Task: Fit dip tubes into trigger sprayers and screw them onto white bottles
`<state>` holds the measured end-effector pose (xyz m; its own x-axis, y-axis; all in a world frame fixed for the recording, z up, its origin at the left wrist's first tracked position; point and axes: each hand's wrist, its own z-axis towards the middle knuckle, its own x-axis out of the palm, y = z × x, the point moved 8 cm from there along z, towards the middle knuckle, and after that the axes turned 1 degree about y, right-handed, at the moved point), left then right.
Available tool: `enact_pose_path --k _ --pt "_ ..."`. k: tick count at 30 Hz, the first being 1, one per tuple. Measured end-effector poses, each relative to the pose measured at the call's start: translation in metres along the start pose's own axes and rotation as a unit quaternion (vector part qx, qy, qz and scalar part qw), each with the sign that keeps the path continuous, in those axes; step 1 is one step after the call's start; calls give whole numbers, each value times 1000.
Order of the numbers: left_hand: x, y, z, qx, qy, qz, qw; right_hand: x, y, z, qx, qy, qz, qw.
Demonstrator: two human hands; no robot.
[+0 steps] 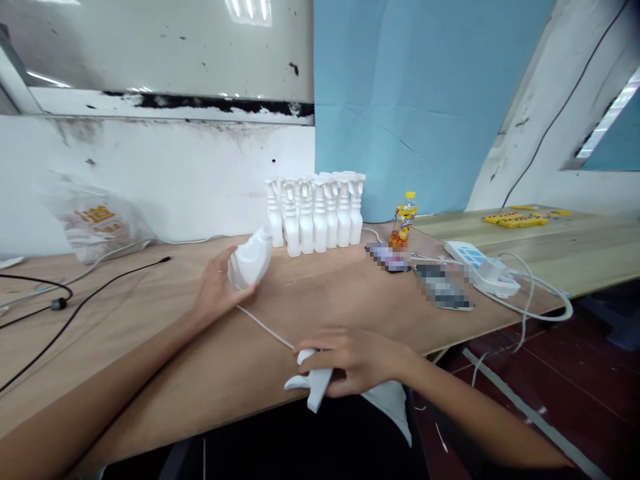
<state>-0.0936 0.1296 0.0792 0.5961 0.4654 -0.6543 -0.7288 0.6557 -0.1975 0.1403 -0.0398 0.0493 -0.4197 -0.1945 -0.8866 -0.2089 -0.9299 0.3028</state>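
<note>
Nearest to the person, in front of the group of white spray bottles (320, 227), the right hand (353, 360) has its fingers closed around a white sprayer head (319, 390), close to the edge of the tabletop (225, 367). A thin white tube (265, 327) runs from this part toward the left hand (217, 283). Left of the group and nearer than it, the left hand is curved firmly around a loose white bottle (253, 263), which is tilted. Whether the tube touches this bottle, I cannot tell. The present step seems to be handling two separate parts; the next move probably calls for steady hands, because the tube may bend easily. Farther, right of the group, stands a drink bottle (404, 220).
</note>
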Motion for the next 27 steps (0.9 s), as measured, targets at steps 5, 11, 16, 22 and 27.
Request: enact_pose_path --k 5,11,16,22,27 --pt "-17 -8 -13 41 -5 127 991 -51 -49 -36 113 -298 114 941" --pt "-19 4 -6 40 -2 146 988 -116 -91 -108 137 -655 275 690" --pt "-18 -7 -7 82 1 164 983 -127 -106 -123 133 -696 347 614" --pt "-18 -8 -7 65 13 144 987 -123 -104 -122 139 -698 335 618" --pt "-20 -7 -8 68 9 170 983 -124 -104 -128 137 -714 319 608"
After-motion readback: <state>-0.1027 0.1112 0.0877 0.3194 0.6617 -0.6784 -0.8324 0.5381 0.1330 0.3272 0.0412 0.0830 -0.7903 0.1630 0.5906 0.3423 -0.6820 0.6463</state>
